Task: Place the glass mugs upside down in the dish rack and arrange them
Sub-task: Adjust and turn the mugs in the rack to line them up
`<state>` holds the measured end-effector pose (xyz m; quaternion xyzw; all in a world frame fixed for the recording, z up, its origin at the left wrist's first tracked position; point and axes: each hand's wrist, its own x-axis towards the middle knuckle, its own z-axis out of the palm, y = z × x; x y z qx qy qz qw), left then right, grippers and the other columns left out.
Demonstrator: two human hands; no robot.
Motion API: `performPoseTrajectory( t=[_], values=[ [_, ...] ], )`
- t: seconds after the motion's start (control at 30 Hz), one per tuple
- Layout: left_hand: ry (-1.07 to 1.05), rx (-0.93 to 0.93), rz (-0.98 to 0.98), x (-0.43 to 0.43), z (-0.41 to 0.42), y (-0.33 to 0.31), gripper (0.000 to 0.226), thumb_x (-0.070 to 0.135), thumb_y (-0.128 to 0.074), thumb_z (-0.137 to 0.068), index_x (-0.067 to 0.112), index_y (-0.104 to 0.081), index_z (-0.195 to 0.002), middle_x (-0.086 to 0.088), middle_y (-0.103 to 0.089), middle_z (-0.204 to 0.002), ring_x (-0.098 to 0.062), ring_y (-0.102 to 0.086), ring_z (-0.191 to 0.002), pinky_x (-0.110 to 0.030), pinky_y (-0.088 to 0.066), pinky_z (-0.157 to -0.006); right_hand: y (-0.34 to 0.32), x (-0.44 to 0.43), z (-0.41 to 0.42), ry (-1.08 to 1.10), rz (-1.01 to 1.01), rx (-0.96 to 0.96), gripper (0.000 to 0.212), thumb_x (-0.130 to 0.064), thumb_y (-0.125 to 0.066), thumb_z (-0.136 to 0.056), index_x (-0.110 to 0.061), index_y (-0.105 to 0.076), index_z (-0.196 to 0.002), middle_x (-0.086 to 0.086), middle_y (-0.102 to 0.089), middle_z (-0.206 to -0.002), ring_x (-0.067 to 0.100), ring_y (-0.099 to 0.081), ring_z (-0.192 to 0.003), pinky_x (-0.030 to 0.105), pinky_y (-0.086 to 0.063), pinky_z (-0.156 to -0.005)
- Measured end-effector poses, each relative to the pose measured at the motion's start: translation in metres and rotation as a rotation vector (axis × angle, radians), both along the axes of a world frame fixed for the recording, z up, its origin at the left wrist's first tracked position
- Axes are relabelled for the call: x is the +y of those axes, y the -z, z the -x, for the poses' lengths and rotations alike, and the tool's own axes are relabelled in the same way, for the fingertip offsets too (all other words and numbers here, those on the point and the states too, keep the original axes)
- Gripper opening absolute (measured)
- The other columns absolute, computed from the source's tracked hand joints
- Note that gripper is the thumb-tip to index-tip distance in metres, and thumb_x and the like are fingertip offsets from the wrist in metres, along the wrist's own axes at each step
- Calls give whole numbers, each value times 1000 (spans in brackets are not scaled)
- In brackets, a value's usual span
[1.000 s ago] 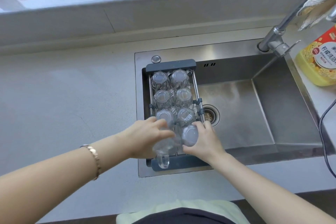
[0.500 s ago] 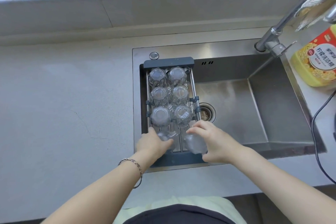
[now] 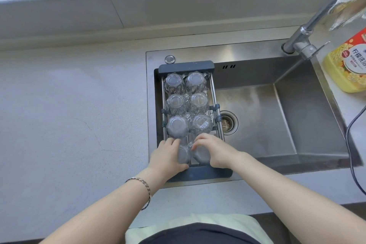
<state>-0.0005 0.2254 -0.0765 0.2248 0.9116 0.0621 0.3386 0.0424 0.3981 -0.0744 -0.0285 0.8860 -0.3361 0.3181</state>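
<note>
At the bottom of the frame your two forearms reach up toward the centre, a thin bracelet (image 3: 144,186) on the left wrist. Your left hand (image 3: 167,157) is curled around the nearest-left glass mug (image 3: 183,153), and your right hand (image 3: 214,150) is wrapped over the nearest-right glass mug (image 3: 202,154); both mugs sit in the closest row of the dish rack (image 3: 200,172), just above its dark near end piece, and blur hides which way up they are. Beyond your fingers six more mugs stand upside down in three pairs, bases up; the right one of the nearest pair (image 3: 202,125) carries a small barcode sticker, too small to read. The rack spans the left end of the steel sink (image 3: 309,125), with the drain (image 3: 227,125) just right of it. At the far right edge, beside the faucet (image 3: 303,40), stands a yellow detergent bottle (image 3: 350,65) whose label shows lemons and Chinese characters.
</note>
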Motion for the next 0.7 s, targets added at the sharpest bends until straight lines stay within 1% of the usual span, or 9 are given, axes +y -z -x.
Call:
performPoseTrajectory(
  t=[0.1,0.17,0.23,0.3,0.33,0.4,0.5,0.57,0.7],
  values=[
    [53,14,27,2,5,-1,70,48,-68,-73,15,-43,-129,-4,-53,-127,-25,-47,-116,-36,-46,-91,2,-3,-16,64,-2,50,64,20,-45,-64,-10,-55,-121,12,-43,-132,27,-35,-128,27,-26,-109],
    [72,30,43,2,6,-1,69,49,-67,-74,14,-44,-128,-5,-55,-125,-25,-49,-115,-36,-46,-90,1,-7,-30,264,-24,118,61,12,-50,-69,-11,-52,-125,12,-43,-131,27,-34,-128,29,-28,-110],
    [71,51,47,0,5,0,69,51,-67,-74,15,-44,-128,-4,-56,-124,-24,-50,-115,-35,-46,-90,-5,-13,-39,544,-111,79,57,-13,-62,-78,-15,-43,-132,9,-42,-128,25,-38,-124,33,-36,-104],
    [72,85,44,-1,4,1,69,53,-66,-74,14,-45,-127,-3,-58,-124,-24,-49,-115,-34,-45,-89,-4,-19,-40,730,-163,-92,71,-39,-66,-78,-16,-34,-137,10,-44,-130,27,-46,-121,34,-40,-98],
    [76,101,43,-1,3,2,68,53,-65,-75,14,-45,-127,-3,-59,-124,-23,-49,-115,-33,-44,-89,-2,-23,-38,748,-183,-155,77,-47,-65,-77,-15,-31,-138,10,-46,-131,28,-48,-121,35,-41,-97],
    [82,118,54,0,4,1,66,53,-64,-76,13,-47,-126,-3,-59,-123,-23,-48,-116,-32,-43,-89,4,-31,-33,740,-238,-174,78,-53,-65,-74,-16,-35,-135,8,-49,-132,28,-50,-121,36,-44,-94],
    [94,120,114,5,2,-2,57,48,-64,-78,10,-48,-117,-7,-59,-121,-25,-48,-116,-33,-42,-88,10,-32,-24,767,-240,-129,70,-48,-70,-69,-16,-47,-127,5,-53,-129,26,-53,-119,34,-45,-93],
    [87,119,140,10,1,-3,56,46,-64,-79,9,-47,-118,-8,-58,-122,-27,-47,-117,-34,-42,-89,11,-27,-23,744,-227,-121,72,-44,-73,-67,-14,-49,-128,6,-54,-128,24,-52,-119,32,-43,-95],
    [50,116,168,14,5,-4,62,49,-65,-78,8,-46,-120,-9,-55,-125,-26,-46,-119,-35,-43,-91,12,-21,-25,661,-218,-111,77,-47,-74,-67,-12,-47,-130,7,-55,-129,23,-51,-120,32,-42,-98]
  ],
)
